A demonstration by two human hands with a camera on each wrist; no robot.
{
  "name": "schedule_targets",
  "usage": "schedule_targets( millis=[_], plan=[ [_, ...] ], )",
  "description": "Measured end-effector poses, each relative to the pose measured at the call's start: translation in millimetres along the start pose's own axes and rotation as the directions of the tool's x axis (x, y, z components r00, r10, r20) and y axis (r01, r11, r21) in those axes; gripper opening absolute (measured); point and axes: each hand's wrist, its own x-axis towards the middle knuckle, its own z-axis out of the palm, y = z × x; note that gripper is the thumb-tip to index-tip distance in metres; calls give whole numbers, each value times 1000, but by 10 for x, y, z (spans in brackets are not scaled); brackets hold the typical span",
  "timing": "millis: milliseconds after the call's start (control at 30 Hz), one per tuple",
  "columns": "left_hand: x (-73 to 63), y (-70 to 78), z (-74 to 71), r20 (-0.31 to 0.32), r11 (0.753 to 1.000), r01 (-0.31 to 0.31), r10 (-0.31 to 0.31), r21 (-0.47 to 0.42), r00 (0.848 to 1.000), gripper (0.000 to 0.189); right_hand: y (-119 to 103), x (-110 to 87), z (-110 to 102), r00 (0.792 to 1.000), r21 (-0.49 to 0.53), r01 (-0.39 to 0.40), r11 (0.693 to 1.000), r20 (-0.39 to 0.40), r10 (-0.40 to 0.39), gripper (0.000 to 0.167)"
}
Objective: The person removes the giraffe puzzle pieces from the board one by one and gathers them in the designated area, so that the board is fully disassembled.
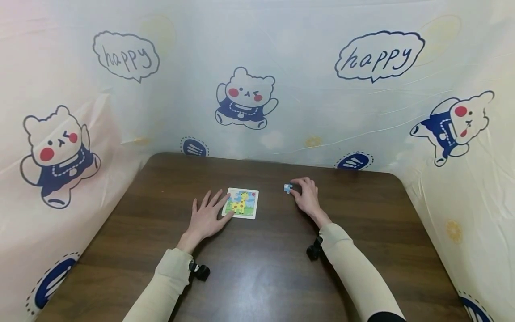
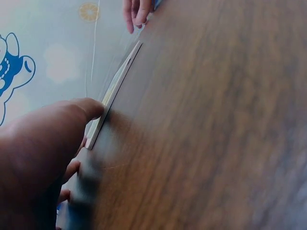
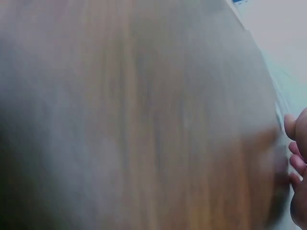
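A small square jigsaw puzzle with a yellow giraffe and a white border lies flat on the brown table. My left hand is spread out at its left side, with thumb and forefinger touching the border. In the left wrist view the puzzle shows edge-on, the left thumb against it. Right of the puzzle, my right hand pinches a small blue and white puzzle piece between thumb and forefinger, at or just above the tabletop. The right wrist view is blurred and does not show the piece.
The wooden table extends around both hands. Behind it and at its sides hangs a pale curtain printed with bears and the word "happy". A small black device sits at the left wrist, another at the right.
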Motion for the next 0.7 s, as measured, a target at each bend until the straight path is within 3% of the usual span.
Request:
schedule_targets(
  millis=[200, 500, 700],
  plan=[
    [5, -6, 32, -6, 1000, -7, 7, -5, 1000, 78, -255, -37, 68, 999, 65, 50, 997, 12, -50, 34],
    [3, -3, 16, -5, 1000, -10, 10, -11, 1000, 78, -602, -17, 437, 972, 74, 172, 982, 150, -181, 36],
    [6, -8, 18, 1, 1000, -7, 7, 5, 1000, 78, -844, 11, 594, 948, 33, 159, 987, 274, -162, 34]
  ],
)
